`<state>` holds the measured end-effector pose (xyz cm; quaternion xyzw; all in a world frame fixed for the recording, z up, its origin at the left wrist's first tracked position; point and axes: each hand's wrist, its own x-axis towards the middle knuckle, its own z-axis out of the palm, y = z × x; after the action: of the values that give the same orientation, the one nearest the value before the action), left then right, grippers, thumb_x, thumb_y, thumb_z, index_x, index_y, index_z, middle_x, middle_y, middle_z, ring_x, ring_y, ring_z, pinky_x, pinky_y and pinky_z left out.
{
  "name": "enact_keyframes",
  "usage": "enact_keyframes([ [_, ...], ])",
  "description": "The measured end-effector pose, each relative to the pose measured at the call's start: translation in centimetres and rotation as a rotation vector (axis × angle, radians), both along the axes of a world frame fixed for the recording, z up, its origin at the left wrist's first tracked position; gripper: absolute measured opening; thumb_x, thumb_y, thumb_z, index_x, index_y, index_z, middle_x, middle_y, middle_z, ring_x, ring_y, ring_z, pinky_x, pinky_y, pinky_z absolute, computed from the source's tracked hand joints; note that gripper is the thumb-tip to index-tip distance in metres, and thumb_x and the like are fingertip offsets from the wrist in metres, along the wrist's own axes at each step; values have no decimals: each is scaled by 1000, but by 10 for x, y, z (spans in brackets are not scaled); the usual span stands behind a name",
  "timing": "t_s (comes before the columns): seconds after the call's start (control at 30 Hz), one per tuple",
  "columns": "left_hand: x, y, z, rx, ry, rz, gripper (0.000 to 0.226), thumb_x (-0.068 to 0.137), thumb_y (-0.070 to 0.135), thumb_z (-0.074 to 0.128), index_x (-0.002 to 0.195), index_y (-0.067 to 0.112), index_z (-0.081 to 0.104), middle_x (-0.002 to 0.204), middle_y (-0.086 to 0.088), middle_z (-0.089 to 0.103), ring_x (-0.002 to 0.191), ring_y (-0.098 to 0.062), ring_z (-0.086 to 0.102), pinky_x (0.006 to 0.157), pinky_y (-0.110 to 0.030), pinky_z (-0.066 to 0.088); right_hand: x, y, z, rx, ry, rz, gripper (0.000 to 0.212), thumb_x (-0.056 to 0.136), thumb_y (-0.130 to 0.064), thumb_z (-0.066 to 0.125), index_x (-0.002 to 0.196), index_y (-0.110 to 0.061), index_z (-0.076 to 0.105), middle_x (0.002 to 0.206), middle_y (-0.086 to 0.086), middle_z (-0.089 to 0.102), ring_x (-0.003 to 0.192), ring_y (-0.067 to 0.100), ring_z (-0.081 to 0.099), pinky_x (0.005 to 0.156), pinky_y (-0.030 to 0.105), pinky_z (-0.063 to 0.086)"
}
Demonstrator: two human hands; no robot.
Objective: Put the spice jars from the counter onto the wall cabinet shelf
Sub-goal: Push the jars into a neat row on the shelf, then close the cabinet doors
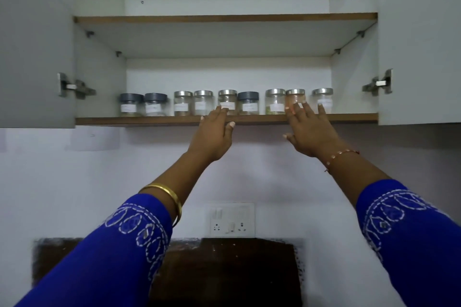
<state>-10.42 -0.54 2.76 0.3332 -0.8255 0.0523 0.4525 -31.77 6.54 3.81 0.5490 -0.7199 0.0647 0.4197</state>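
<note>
We count nine small clear glass spice jars standing upright in one row on the lower brown-edged white wall cabinet shelf [349, 117], close to its front edge. From the left end of the shelf: two jars with dark grey plastic lids [131, 104], then three jars with brushed steel lids [202, 102], one more grey-lidded jar [248, 103], then a steel-lidded jar with greenish contents [275, 101], a steel-lidded jar with orange contents [295, 99] and a last steel-lidded jar [322, 99] nearest the right end. Most carry a white paper label; we cannot read the text.

Our left hand [215, 136] is raised at the shelf's front edge, fingers straight and apart, fingertips at the base of the third steel-lidded jar; its grip is closed on nothing. Our right hand [309, 132] is spread with fingers apart, fingertips lying over the orange jar and beside the last jar; it clamps neither, though we cannot tell whether it touches them.

The upper shelf [224, 18] carries nothing visible. The dark brown table [224, 269] shows only in part at the bottom of the view, with no jar on that part.

Judgement: placement appears complete or nearly so. What remains is at most straightening the row and checking the hidden table area for leftover jars.
</note>
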Motion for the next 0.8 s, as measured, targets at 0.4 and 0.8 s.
enact_keyframes([
  [0.4, 121, 16, 2, -69, 127, 34, 45, 99, 21, 34, 142, 6, 31, 153, -14, 26, 144, -26, 18, 119, -43, 14, 152, 7, -11, 21, 158, 197, 65, 99, -41, 30, 150, -8, 7, 158, 17, 5, 147, 32, 3, 117, 50, 3],
  [0.8, 211, 87, -13, -141, 302, 131, 44, 98, 18, 35, 141, 8, 34, 153, -10, 28, 145, -20, 17, 118, -34, 4, 245, 54, -14, -18, 113, 389, 65, 98, -43, 30, 150, -10, 8, 158, 16, 6, 147, 31, 2, 118, 48, 3],
])
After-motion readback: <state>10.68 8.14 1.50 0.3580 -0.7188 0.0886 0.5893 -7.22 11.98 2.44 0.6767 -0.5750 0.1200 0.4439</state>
